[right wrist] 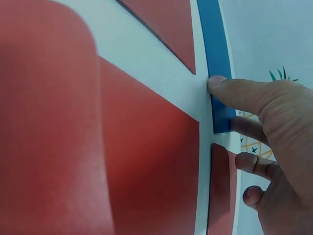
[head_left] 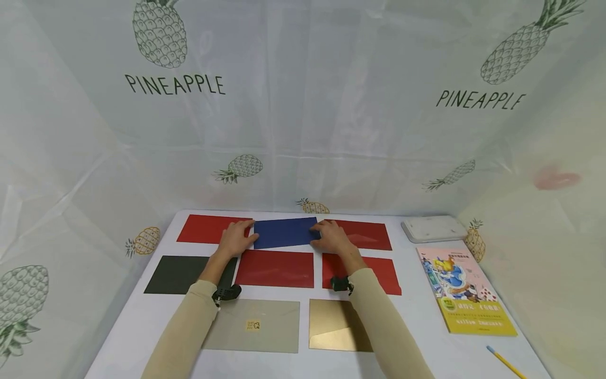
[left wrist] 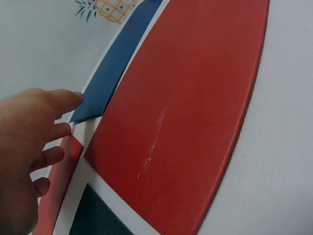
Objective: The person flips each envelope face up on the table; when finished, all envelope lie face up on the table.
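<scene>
A flat blue envelope (head_left: 285, 233) lies at the back middle of the white table, between two red ones. At its left end is my left hand (head_left: 235, 239), thumb tip right at the envelope's edge and the other fingers loosely spread. My right hand (head_left: 333, 237) holds the right end, with the thumb on the near edge and the index finger at the corner. In the right wrist view that thumb (right wrist: 218, 83) overlaps the blue strip. A red envelope (head_left: 274, 269) lies just in front of the blue one.
Red envelopes (head_left: 208, 228) flank the blue one. A dark green envelope (head_left: 175, 275) and another red one (head_left: 379, 271) fill the middle row. Nearer are beige (head_left: 274, 337) and gold (head_left: 331, 326) ones. At right are a white case (head_left: 434, 229), a book (head_left: 466, 289) and a pencil (head_left: 506, 362).
</scene>
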{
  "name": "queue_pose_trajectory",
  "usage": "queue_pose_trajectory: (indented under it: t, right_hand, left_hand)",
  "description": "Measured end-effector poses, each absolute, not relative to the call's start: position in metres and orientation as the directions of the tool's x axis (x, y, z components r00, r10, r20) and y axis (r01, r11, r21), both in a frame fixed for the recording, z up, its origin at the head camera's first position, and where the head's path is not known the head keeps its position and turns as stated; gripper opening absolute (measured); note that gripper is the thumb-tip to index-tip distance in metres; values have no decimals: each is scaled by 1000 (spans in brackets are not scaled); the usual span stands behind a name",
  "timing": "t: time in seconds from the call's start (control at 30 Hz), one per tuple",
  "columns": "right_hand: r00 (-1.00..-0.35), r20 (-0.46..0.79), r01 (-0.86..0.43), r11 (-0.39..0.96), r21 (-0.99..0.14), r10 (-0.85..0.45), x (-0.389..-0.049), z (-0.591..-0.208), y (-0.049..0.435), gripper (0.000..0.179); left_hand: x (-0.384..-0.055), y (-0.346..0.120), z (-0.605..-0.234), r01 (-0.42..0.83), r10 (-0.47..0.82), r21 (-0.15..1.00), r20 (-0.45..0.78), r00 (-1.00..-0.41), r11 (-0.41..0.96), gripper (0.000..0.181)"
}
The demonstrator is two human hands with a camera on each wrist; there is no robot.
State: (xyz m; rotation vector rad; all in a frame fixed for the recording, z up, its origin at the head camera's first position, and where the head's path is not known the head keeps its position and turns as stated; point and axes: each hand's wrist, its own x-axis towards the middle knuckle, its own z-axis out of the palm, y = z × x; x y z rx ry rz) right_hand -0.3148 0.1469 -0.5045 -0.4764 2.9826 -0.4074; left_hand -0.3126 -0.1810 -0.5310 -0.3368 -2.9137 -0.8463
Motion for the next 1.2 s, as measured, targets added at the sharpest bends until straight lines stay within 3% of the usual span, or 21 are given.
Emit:
queue_pose_trajectory:
  t: [0.43,1.07,1.2]
  right_hand:
    - [-946,-41,-299,912,-280,-323,-316,-508,145,46]
    - [-940,-54,-303,899,-317,-336,-314,-505,150,52]
    - [-942,-75,-276,883,-380,-326,-316,-501,154,46]
  left_hand:
    - [-314,-182,-535,239,184,562,154,-971,792,53]
    - [-320,-183,-527,370,198,526,354,-914,766,35]
    - [-322,-182,-524,388,186,509,403,-896,769,34]
